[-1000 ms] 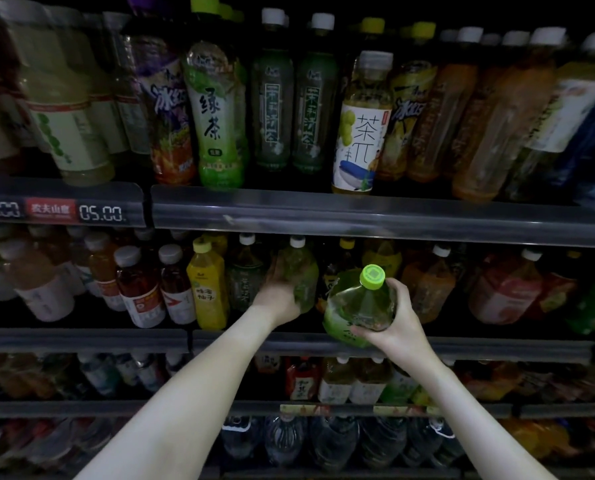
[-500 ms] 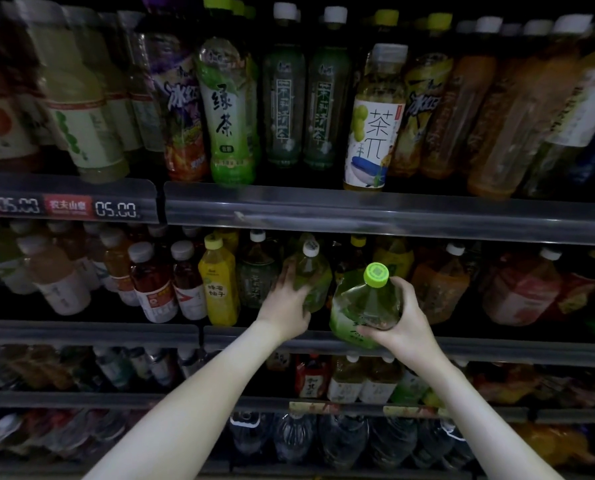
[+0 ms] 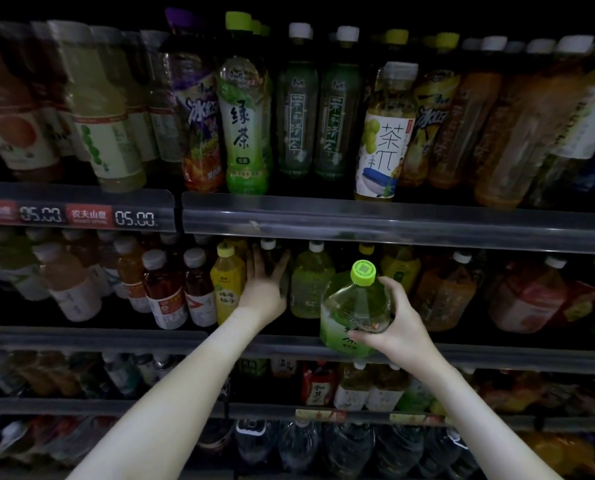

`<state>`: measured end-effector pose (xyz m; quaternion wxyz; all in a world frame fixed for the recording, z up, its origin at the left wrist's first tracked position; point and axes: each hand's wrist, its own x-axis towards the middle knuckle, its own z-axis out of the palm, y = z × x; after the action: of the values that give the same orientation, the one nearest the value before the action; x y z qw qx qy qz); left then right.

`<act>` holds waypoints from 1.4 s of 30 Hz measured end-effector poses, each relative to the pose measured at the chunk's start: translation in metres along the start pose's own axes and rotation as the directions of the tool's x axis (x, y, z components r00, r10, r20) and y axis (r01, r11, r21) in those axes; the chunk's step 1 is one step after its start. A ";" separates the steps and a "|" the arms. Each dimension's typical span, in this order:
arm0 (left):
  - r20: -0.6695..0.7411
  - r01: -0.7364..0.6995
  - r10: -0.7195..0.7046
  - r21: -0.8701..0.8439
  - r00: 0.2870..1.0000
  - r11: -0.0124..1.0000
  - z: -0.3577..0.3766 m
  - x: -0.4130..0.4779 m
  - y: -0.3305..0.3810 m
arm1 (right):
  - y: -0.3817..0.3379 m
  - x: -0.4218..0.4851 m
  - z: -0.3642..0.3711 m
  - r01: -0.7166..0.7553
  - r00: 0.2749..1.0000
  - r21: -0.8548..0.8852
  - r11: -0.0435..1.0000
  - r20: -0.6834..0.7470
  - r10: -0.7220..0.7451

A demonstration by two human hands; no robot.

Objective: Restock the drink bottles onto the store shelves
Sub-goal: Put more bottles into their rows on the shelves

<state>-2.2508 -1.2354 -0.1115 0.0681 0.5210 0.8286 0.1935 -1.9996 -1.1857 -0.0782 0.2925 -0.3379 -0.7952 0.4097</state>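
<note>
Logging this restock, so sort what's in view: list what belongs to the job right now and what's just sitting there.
In the job:
green-capped bottle, gripped by the right hand
left hand, laid against a dark white-capped bottle
middle shelf rail

Just there:
white-labelled tea bottle above
price tags
yellow bottle
water bottles at the bottom

This is a shop's drinks aisle: tiered shelves (image 3: 393,221) span the whole view, each fronted by a clear plastic strip, one carrying price tags (image 3: 135,218) that read 05.00. Every tier holds packed rows of labelled tea and juice bottles (image 3: 244,126), with large water bottles (image 3: 299,448) lowest.
</note>
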 end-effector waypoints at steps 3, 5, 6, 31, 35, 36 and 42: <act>0.050 0.051 -0.046 -0.087 0.998 0.995 0.005 0.014 -0.003 | 0.003 -0.003 0.003 -0.008 1.000 -0.026 1.000 0.007 0.008; 0.014 0.053 -0.052 -0.073 0.999 0.996 0.010 0.017 -0.004 | 0.006 -0.007 0.004 -0.021 1.000 -0.031 0.999 -0.002 0.021; -0.015 0.042 -0.044 -0.065 0.999 0.997 0.012 0.017 -0.005 | 0.008 -0.008 0.005 -0.032 0.999 -0.027 0.999 -0.007 0.031; 0.033 0.232 -0.230 -0.062 0.973 0.971 0.046 -0.052 -0.016 | 0.030 -0.001 0.038 -0.087 0.986 0.072 0.994 -0.136 0.097; 0.126 0.289 -0.260 -0.422 0.957 0.859 0.050 -0.059 -0.005 | 0.024 0.010 0.059 -0.063 0.993 0.034 0.997 -0.102 0.066; 0.150 0.269 -0.224 -0.459 0.963 0.847 0.051 -0.064 -0.009 | 0.025 0.011 0.064 -0.059 0.995 0.025 0.998 -0.083 0.061; 0.049 -0.006 -0.003 0.199 0.999 0.980 0.069 -0.083 -0.023 | 0.028 0.005 0.075 -0.120 0.992 0.046 0.992 -0.033 0.121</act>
<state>-2.2108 -1.3008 -0.1914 0.0357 0.5304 0.8414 0.0969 -2.0499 -1.2035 -0.1380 0.2885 -0.3861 -0.7590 0.4378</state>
